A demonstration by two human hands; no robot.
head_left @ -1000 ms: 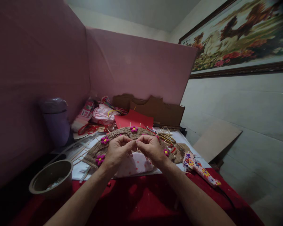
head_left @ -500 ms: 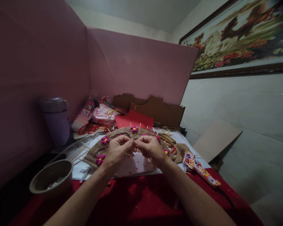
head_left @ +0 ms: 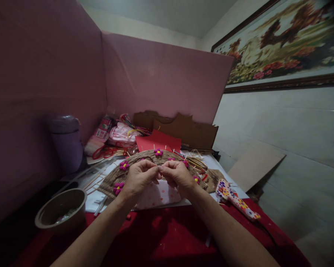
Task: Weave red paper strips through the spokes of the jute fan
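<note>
My left hand (head_left: 140, 178) and my right hand (head_left: 179, 177) meet fingertip to fingertip, both pinched, at the middle of the view. Whatever lies between the fingertips is too small to make out. Behind and below them is a fan-shaped piece wound with brown cord (head_left: 108, 182), with thin sticks poking from its edge. Pink felt flowers with yellow centres dot it, one at the top (head_left: 158, 152) and one at the lower left (head_left: 118, 188). White cloth with red dots (head_left: 158, 194) lies under my wrists.
A grey-brown bowl (head_left: 82, 202) with clear bits stands at the left, a purple cup (head_left: 68, 148) behind it. A flower-patterned glue gun (head_left: 236, 202) rests at the right on the red cloth (head_left: 161, 237). Red paper (head_left: 160, 141) and torn cardboard (head_left: 187, 129) are at the back.
</note>
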